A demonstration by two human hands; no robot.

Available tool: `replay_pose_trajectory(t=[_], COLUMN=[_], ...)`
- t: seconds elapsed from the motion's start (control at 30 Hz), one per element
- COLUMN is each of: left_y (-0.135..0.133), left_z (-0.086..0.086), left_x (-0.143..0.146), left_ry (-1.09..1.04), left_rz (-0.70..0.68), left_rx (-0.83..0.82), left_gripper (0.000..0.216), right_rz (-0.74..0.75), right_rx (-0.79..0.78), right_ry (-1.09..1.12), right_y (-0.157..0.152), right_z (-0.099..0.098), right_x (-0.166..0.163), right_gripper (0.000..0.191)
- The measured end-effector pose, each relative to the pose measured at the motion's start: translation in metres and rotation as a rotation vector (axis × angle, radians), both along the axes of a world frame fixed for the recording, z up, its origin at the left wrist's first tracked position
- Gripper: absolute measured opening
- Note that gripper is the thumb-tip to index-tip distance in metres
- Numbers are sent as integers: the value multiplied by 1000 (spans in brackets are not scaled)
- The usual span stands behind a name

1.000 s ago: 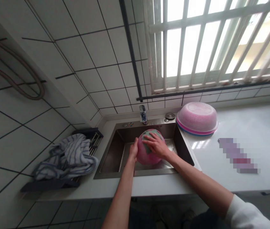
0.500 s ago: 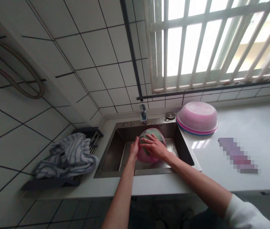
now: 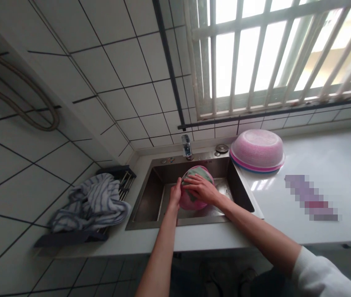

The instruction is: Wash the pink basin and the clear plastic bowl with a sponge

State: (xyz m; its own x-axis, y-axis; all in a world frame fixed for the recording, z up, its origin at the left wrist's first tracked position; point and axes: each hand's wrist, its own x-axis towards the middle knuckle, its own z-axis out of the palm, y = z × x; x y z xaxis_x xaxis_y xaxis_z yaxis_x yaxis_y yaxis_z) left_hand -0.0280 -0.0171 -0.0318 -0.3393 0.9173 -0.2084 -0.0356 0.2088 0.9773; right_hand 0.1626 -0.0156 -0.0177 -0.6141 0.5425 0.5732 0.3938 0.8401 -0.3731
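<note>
Inside the steel sink (image 3: 153, 198) is a pink plastic basin or strainer (image 3: 188, 203), held a little above or on the sink floor; I cannot tell which. My left hand (image 3: 175, 192) grips its left edge, thumb up along the rim. A grey-green cloth (image 3: 200, 171) is spread over the pink piece. On top of that cloth lies my right hand (image 3: 200, 189), its fingers stretched out to the left and pressed against it. The right hand covers part of both cloth and basin.
A chrome faucet (image 3: 187, 144) rises behind the sink, with a drain strainer (image 3: 221, 148) on the ledge. Pink nested baskets (image 3: 257, 149) sit upside down at the right. On the left, a striped towel (image 3: 95, 202) lies on a rack (image 3: 126, 181). A blurred patch (image 3: 310, 198) covers something on the counter.
My right hand has slid slightly on the cloth, and its fingers lie closer together. The left hand keeps its grip on the basin. The view has shifted slightly.
</note>
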Motion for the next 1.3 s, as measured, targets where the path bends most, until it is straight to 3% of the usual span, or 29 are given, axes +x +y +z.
replay_pose_trajectory(t=[0.13,0.33,0.53,0.63,0.73,0.93,1.13,1.3], left_y=[-1,2,2,3,1,0,1,-3], left_z=[2,1,-2,-1,2,2,-2,0], left_x=[3,2,-3,-3,-3,-2,-1,2], left_ry=[57,21,75,59,6,-17,-1,8], left_rz=[6,30,17,19,27,18,28,20], left_rx=[-26,7,17,21,37,5,18,-5], left_gripper=[78,75,76,75,74,75,75,75], right_rz=[-222,43,-190,-87,31,-157,-48,-246], right_rx=[-137,14,-161,-109,-56,-116,-33,-158], right_ry=[127,-67,144,37,-19,112,2,111], right_y=[8,-3,9,2,-2,9,4,8], right_z=[-5,-3,-5,-4,-1,-6,-6,-6], right_x=[8,-3,9,4,-2,4,1,6], right_gripper=[41,37,56,61,54,47,45,46])
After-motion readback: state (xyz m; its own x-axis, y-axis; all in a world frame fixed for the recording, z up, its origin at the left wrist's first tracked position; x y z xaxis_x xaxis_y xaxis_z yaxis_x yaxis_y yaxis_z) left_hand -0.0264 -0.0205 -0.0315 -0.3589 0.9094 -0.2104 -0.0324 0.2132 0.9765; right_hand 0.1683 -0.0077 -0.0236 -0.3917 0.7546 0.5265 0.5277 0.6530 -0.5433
